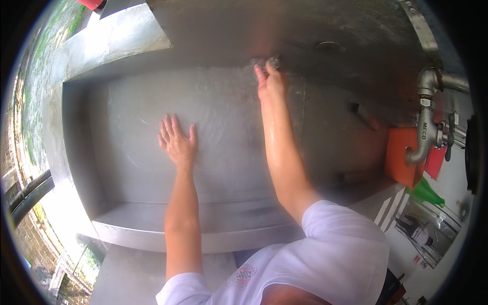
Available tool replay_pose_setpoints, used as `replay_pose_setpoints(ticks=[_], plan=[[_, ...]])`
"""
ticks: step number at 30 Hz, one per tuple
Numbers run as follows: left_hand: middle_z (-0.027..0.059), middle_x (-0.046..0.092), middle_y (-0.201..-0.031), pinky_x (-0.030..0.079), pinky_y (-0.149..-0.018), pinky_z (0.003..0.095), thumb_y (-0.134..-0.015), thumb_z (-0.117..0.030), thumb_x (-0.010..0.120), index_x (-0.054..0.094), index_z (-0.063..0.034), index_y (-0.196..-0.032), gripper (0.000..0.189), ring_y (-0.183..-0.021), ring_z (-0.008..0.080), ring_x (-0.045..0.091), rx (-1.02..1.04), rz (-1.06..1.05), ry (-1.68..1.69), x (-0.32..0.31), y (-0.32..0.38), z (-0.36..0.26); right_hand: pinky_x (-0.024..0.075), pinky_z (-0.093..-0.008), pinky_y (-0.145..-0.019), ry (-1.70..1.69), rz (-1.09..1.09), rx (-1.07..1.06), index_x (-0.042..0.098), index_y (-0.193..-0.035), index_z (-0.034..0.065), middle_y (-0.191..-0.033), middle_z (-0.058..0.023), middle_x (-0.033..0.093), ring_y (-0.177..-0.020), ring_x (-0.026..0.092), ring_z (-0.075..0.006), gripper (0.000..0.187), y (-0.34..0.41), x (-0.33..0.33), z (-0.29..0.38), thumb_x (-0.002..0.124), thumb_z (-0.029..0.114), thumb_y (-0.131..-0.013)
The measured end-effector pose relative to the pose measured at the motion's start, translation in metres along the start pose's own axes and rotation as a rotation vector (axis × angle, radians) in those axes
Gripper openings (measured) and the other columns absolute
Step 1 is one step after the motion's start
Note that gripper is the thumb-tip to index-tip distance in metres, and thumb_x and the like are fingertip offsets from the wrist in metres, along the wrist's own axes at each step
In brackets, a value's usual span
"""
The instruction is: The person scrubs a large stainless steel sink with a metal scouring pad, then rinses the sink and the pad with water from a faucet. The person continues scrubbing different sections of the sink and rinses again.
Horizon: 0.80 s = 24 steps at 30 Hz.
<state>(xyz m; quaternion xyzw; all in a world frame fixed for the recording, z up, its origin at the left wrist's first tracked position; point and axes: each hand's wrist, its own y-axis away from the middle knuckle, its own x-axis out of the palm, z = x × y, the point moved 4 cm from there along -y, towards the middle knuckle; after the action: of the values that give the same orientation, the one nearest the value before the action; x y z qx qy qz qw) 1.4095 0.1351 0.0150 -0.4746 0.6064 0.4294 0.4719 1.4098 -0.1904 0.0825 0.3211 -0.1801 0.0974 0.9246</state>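
Observation:
A large rectangular stainless steel sink basin (228,126) spreads before me, its surface marked by wet-looking streaks. My left hand (176,143) rests palm down on the metal, fingers spread, holding nothing. At the basin's far side, my right hand (270,78) grips a grey metal scouring pad (273,61) against the steel. Part of the pad is hidden behind the fingers, and that area is somewhat blurred.
A metal tap (425,126) with a pipe elbow juts in at the right, beside an orange container (404,156). A green plastic bag (427,192) lies below it. The raised near rim (225,240) runs beneath my forearms.

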Motion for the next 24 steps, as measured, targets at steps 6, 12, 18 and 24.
replay_pose_setpoints(ticks=[6, 12, 18, 24], plan=[[0.0029, 0.028, -0.167, 0.014, -0.127, 0.0476, -0.099, -0.056, 0.051, 0.036, -0.0193, -0.158, 0.071, -0.156, 0.0245, 0.02, -0.003, 0.079, 0.012, -0.002, -0.005, -0.018, 0.0612, -0.0433, -0.1, 0.047, -0.145, -0.029, 0.048, -0.135, -0.0003, -0.14, -0.0112, 0.048, -0.123, 0.055, -0.0262, 0.036, -0.051, -0.05, 0.007, 0.057, -0.002, -0.1], [0.0024, 0.027, -0.167, 0.014, -0.127, 0.047, -0.099, -0.057, 0.051, 0.036, -0.0191, -0.157, 0.071, -0.155, 0.0244, 0.021, -0.025, 0.056, 0.014, -0.003, -0.001, -0.003, 0.0636, -0.0436, -0.092, 0.174, 0.259, -0.532, 0.05, -0.121, -0.0071, -0.127, -0.0186, 0.055, -0.107, 0.063, -0.0261, 0.031, 0.087, 0.076, 0.019, 0.055, -0.008, -0.091], [0.0004, 0.03, -0.166, 0.017, -0.126, 0.0475, -0.095, -0.056, 0.059, 0.04, -0.0205, -0.155, 0.072, -0.155, 0.0231, 0.022, -0.034, 0.055, 0.027, -0.003, -0.003, -0.001, 0.0538, -0.0366, -0.082, 0.578, 0.061, -1.241, 0.062, -0.117, -0.0031, -0.114, -0.0159, 0.059, -0.1, 0.063, -0.0237, 0.037, 0.061, 0.046, 0.051, 0.055, -0.016, -0.083], [0.0025, 0.034, -0.164, 0.018, -0.125, 0.0487, -0.095, -0.053, 0.061, 0.042, -0.0197, -0.153, 0.07, -0.154, 0.0253, 0.025, -0.013, -0.008, 0.113, -0.002, -0.003, -0.002, 0.0461, -0.0369, -0.089, 1.329, 0.756, -1.956, 0.076, -0.107, 0.0189, -0.106, 0.0055, 0.062, -0.102, 0.058, -0.0198, 0.032, -0.004, 0.012, -0.018, 0.076, 0.002, -0.08]])
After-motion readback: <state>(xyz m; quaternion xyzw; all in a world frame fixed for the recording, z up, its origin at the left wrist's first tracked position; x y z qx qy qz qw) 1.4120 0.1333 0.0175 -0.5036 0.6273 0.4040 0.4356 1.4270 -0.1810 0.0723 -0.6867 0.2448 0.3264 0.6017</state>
